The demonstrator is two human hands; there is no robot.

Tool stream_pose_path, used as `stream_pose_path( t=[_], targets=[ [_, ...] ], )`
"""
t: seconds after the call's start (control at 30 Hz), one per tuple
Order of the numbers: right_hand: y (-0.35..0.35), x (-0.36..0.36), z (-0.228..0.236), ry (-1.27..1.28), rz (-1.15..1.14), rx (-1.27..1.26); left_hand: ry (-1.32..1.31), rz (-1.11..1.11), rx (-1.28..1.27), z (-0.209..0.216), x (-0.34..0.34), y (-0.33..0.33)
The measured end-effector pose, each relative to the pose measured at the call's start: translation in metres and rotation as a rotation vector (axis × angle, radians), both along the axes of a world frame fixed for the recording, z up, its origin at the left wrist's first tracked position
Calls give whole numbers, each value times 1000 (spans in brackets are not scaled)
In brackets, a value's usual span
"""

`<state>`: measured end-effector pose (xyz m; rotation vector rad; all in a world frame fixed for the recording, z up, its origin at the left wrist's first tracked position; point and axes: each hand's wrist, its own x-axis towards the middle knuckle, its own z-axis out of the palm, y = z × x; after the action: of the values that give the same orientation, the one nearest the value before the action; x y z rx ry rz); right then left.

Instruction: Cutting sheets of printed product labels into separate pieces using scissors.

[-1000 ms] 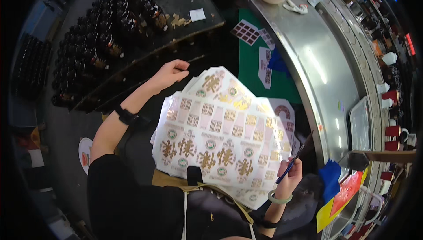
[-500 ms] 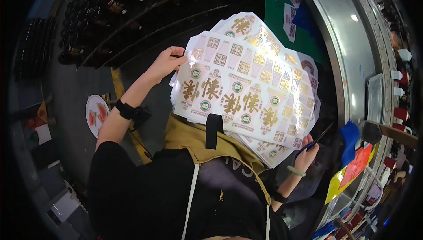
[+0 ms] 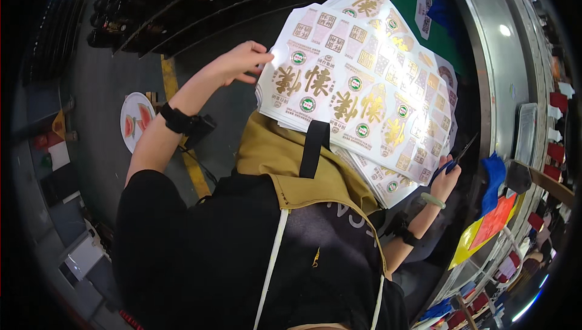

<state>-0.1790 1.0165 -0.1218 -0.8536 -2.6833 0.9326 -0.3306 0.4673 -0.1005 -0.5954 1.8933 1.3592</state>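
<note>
A fanned stack of white printed sheets [image 3: 339, 57] with gold and green designs rests over my lap, above the tan apron [image 3: 267, 148]. My left hand [image 3: 241, 63] is at the stack's left edge, fingers spread and holding nothing; whether the fingertips touch the paper I cannot tell. By the lower right corner, my right hand [image 3: 445, 180] is closed round the blue handles of a pair of scissors [image 3: 451, 163]. The scissors' dark blades point away to the upper right. Part of that hand lies close against the sheet corner.
Dark bottles [image 3: 118, 9] stand in rows on racks at the far left. To the right runs a metal conveyor edge [image 3: 485, 57] with a metal tray [image 3: 526, 130]. A blue cloth [image 3: 492, 181] hangs there. A round watermelon-print seat [image 3: 138, 121] is left of my arm.
My left hand has let go of the sheets' left edge and its fingers have spread. The stack and my right hand with the scissors appear farther right and higher in the view.
</note>
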Motion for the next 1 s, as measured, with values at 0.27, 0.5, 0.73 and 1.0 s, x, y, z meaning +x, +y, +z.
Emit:
stream_pose_path(
  t=[0.27,0.5,0.73,1.0],
  targets=[
    [-15,-3,1,-69,-4,168,132,50,100,-9,37,-4],
    [-35,-7,6,-24,-30,94,244,131,299,-7,-16,10],
    [-45,-12,6,-53,-61,61,318,127,397,-17,-103,41],
    [-34,-8,-5,-37,-137,56,709,-115,170,34,-70,72]
  ],
)
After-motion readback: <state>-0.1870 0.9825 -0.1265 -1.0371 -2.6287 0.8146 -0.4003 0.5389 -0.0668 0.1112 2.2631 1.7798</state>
